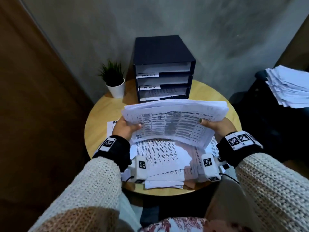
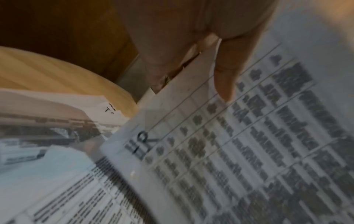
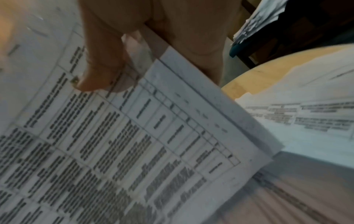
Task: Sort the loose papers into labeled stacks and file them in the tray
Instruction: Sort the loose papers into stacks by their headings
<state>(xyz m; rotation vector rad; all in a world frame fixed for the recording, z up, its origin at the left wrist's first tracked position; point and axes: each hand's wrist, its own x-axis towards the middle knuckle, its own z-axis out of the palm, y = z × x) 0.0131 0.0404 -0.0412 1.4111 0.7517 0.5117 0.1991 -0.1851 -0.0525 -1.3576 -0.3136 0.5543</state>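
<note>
A thick stack of printed papers (image 1: 173, 121), its top sheet a table marked "HR" by hand (image 2: 141, 145), is held above the round wooden table (image 1: 232, 114). My left hand (image 1: 125, 127) grips its left edge, thumb on top (image 2: 224, 78). My right hand (image 1: 215, 125) grips its right edge, thumb on top (image 3: 91, 75). The stack's far edge is close to the lowest slot of the black file tray (image 1: 164, 67), whose slots carry white labels, one reading "ADMIN" (image 1: 149, 87). Loose printed sheets (image 1: 160, 158) lie spread on the table under the stack.
A small potted plant (image 1: 115, 81) stands left of the tray. Another pile of papers (image 1: 289, 86) sits on a dark surface to the right. A hand-lettered sheet (image 1: 112, 126) lies at the table's left, beside my left hand. A grey wall is behind the tray.
</note>
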